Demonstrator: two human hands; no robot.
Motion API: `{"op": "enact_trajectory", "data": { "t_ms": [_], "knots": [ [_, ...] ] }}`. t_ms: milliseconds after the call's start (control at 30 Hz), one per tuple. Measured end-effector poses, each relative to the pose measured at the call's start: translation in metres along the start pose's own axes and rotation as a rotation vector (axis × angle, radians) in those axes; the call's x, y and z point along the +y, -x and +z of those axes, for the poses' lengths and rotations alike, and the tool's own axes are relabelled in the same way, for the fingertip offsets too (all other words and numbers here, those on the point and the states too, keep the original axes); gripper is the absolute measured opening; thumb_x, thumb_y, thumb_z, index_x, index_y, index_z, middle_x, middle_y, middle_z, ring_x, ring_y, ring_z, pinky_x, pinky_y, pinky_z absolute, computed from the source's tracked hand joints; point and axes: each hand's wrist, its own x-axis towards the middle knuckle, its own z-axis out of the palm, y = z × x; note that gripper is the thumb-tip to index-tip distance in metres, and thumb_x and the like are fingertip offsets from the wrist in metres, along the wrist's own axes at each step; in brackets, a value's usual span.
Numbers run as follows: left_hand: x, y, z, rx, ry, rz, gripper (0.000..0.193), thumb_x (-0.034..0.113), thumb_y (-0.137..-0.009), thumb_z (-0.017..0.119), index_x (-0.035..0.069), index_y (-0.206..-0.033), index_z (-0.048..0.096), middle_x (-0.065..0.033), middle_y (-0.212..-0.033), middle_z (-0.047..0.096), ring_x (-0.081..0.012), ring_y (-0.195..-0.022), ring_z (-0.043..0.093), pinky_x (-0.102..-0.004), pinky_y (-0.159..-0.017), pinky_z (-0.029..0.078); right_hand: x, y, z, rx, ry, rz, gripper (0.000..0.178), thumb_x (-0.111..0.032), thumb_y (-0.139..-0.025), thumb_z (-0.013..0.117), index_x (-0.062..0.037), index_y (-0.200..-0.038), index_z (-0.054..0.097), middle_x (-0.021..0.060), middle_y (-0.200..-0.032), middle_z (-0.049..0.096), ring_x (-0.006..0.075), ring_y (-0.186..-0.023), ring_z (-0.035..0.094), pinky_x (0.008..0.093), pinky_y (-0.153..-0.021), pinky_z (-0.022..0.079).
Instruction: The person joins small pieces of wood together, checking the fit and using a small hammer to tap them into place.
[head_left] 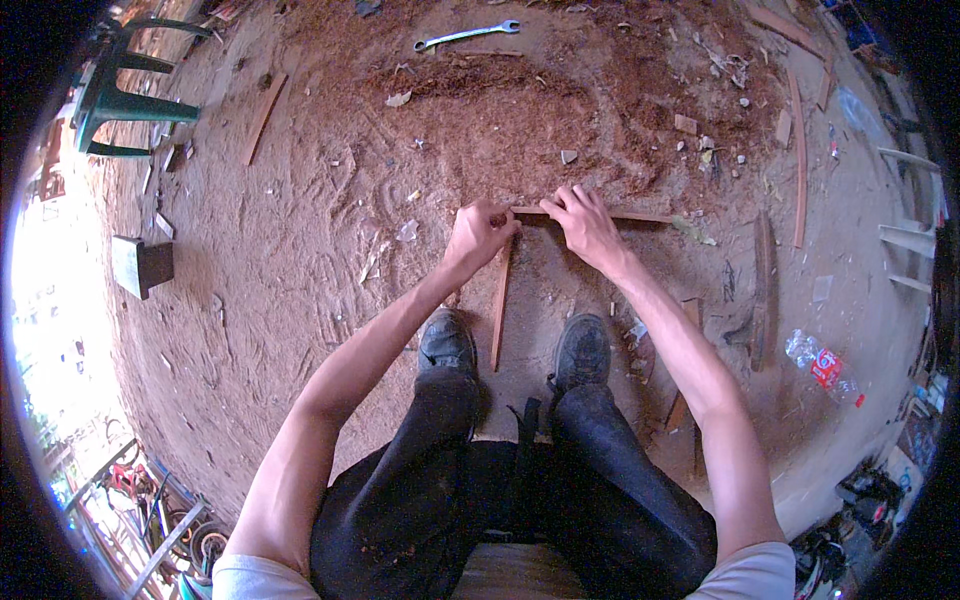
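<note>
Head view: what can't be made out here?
Head view: whether the lengthwise wooden strip touches the crosswise wooden strip; the left hand covers their near ends.
Head view: the crosswise wooden strip's middle, behind the right hand.
Head view: the white slatted object's full shape, cut off by the dark edge.

Both arms (340, 382) (682, 350) outstretched, hands (482, 232) (590, 230) near each other, fingers (567, 200) curled

White glare at left (50, 270), soft shadows, dark grainy corners, fisheye-bent edges
</note>
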Motion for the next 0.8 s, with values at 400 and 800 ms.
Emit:
{"op": "enact_trajectory", "data": {
  "t_ms": [400,800],
  "knots": [
    [0.004,-0.013,-0.001,0.030,0.118,0.003,0.033,0.020,-0.077,0.077,0.005,-0.106,0.072,-0.0178,-0.082,0.069,-0.0271,-0.073,0.068,-0.0374,-0.068,0.054,0.000,-0.003,-0.002,-0.013,-0.063,0.072,0.040,0.003,-0.079,0.053,-0.0051,-0.116,0.065,0.0091,-0.098,0.054,0.0271,-0.098,0.052,0.0405,-0.086,0.044],
    [-0.009,-0.025,-0.004,-0.010,0.022,-0.012,0.039,0.022,-0.079,0.079,0.002,-0.111,0.070,-0.0134,-0.078,0.072,-0.0160,-0.062,0.069,-0.0323,-0.060,0.055,0.005,-0.012,0.000,0.010,-0.116,0.091,0.040,0.005,-0.079,0.052,-0.0059,-0.116,0.065,0.0095,-0.096,0.052,0.0280,-0.096,0.053,0.0411,-0.084,0.045]
  ]
}}
